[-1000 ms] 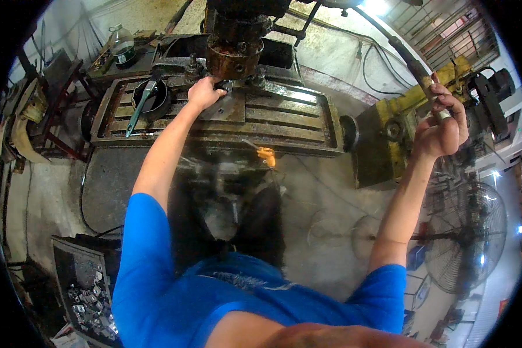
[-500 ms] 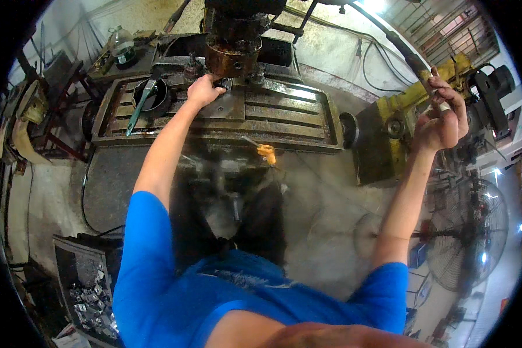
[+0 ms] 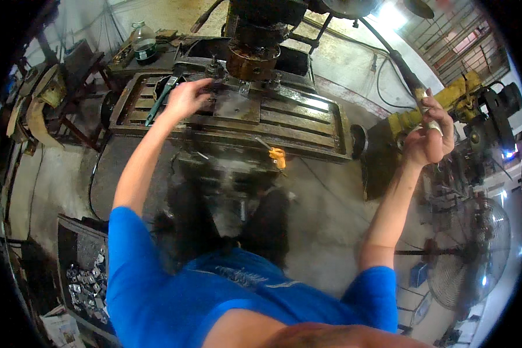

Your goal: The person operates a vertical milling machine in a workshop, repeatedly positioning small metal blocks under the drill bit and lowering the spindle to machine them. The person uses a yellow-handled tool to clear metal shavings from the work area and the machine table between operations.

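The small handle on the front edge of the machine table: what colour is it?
Orange. The handle shows best in the head view, below the machine table.

The left hand point(image 3: 187, 97) drew back from the plate point(image 3: 233, 107) under the machine's round head point(image 3: 251, 61). A second ago its fingers point(image 3: 206, 86) rested near the head; they then sat further toward nine o'clock, over the slotted surface point(image 3: 307, 124) beside the green-handled tool point(image 3: 159, 100), blurred with motion. The right hand point(image 3: 428, 138) kept its closed hold on the long lever point(image 3: 409, 81) but rose slightly toward twelve o'clock along it.
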### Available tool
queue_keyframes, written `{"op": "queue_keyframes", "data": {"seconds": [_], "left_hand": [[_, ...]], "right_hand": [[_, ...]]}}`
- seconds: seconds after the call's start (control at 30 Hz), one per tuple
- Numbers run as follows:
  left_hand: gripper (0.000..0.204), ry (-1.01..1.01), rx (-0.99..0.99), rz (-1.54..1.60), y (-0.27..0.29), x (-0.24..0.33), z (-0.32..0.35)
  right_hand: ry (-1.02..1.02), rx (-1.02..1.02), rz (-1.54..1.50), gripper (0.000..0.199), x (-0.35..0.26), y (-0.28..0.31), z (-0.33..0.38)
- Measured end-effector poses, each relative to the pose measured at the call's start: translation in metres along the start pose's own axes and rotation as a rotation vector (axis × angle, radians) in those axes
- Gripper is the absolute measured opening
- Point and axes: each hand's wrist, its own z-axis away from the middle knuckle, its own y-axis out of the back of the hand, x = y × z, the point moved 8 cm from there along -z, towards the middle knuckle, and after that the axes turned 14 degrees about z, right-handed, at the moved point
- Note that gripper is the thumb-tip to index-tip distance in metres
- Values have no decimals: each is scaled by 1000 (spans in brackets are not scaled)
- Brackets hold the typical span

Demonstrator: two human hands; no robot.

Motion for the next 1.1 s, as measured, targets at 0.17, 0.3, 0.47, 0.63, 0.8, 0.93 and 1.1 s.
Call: {"op": "queue_keyframes", "data": {"seconds": [0.17,0.3,0.47,0.63,0.8,0.93,1.1], "left_hand": [[50,216,190,-371,89,-12,61],[60,192,20,-564,71,-38,78],[33,83,128,-543,84,-49,73],[21,451,290,515,64,-44,91],[24,479,154,642,-10,-18,55],[26,425,185,552,-34,-24,18],[26,314,173,283,-40,-15,-1]], "right_hand": [[4,46,-91,28,6,4,0],[-22,74,-120,28,7,3,0],[-31,48,-138,31,6,3,-2],[-40,110,-134,34,8,5,-4],[-24,37,-124,34,8,5,0],[-12,25,-125,34,6,2,0],[-4,69,-148,32,8,4,3]]}}
